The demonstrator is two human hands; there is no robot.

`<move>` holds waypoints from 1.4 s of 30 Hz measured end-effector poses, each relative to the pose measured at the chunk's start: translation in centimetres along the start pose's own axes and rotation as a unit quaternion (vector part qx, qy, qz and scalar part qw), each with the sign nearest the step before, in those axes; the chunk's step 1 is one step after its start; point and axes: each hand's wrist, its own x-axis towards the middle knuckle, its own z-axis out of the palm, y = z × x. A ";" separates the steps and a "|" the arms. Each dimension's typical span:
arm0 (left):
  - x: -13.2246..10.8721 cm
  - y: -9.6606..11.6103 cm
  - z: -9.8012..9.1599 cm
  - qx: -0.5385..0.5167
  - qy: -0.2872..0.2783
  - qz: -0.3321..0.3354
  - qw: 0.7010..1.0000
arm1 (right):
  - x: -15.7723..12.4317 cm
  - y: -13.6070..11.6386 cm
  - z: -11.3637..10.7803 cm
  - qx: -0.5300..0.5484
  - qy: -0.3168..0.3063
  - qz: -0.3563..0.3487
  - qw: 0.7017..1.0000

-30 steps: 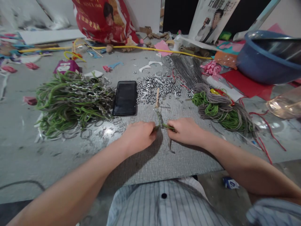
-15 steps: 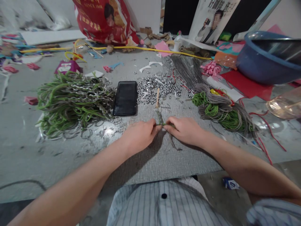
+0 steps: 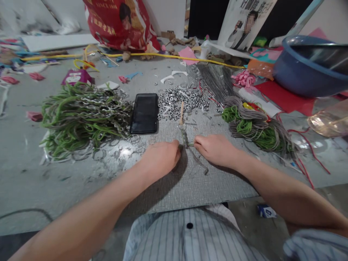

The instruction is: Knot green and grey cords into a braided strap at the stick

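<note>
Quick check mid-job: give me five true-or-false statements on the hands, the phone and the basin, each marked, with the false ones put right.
1. The right hand holds green cord. True.
2. The right hand touches the left hand. False: there is a gap between them.
3. The phone lies left of the nuts. True.
4. The phone's screen is lit. False: it is dark.
5. The basin stands left of the phone. False: it stands to the right.
</note>
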 end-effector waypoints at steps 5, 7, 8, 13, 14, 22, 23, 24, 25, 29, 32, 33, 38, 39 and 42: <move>0.0 0.0 0.0 -0.006 0.001 -0.006 1.000 | 0.0 0.3 0.0 0.023 0.011 0.004 1.000; 0.0 0.0 0.1 -0.012 0.013 -0.011 1.000 | -0.1 0.3 0.1 0.047 0.019 0.010 0.999; 0.0 0.0 0.1 -0.016 0.020 -0.013 1.000 | -0.1 0.3 0.2 0.058 0.021 0.011 0.998; 0.0 -0.1 0.4 -0.032 0.037 0.002 0.999 | -0.2 -0.2 0.3 0.062 0.016 0.001 0.998; 0.1 -0.1 0.4 -0.032 0.036 0.004 0.999 | -0.3 -0.3 0.3 0.059 0.016 -0.002 0.998; 0.1 -0.2 0.2 -0.032 0.029 0.014 0.999 | -0.3 -0.2 0.1 0.066 0.002 -0.002 0.998; 0.1 -0.2 0.1 -0.030 0.028 0.014 0.999 | -0.2 -0.2 0.0 0.067 0.002 0.000 0.998; 0.1 -0.1 0.1 -0.027 0.024 0.015 0.999 | -0.2 -0.2 -0.1 0.066 0.002 0.002 0.998; 0.1 -0.1 0.1 -0.023 0.019 0.016 0.999 | -0.2 -0.1 -0.1 0.063 0.004 0.002 0.998; 0.2 -0.1 0.0 -0.011 0.006 0.024 1.000 | -0.2 0.0 0.0 0.048 0.018 -0.003 0.999; 0.2 -0.2 0.1 -0.007 0.008 0.034 0.999 | -0.1 0.0 0.2 0.044 0.024 -0.009 0.999; 0.2 -0.2 0.0 -0.007 0.008 0.038 0.999 | -0.1 0.1 0.2 0.044 0.025 -0.009 0.999; 0.3 -0.3 0.0 -0.011 0.004 0.047 0.999 | 0.1 0.2 0.4 0.048 0.034 -0.004 0.998; 0.3 -0.2 0.0 -0.013 0.005 0.043 0.999 | 0.1 0.2 0.4 0.049 0.036 -0.003 0.998; 0.2 -0.1 0.4 -0.020 0.023 0.021 0.999 | 0.1 0.2 0.5 0.053 0.037 0.001 0.998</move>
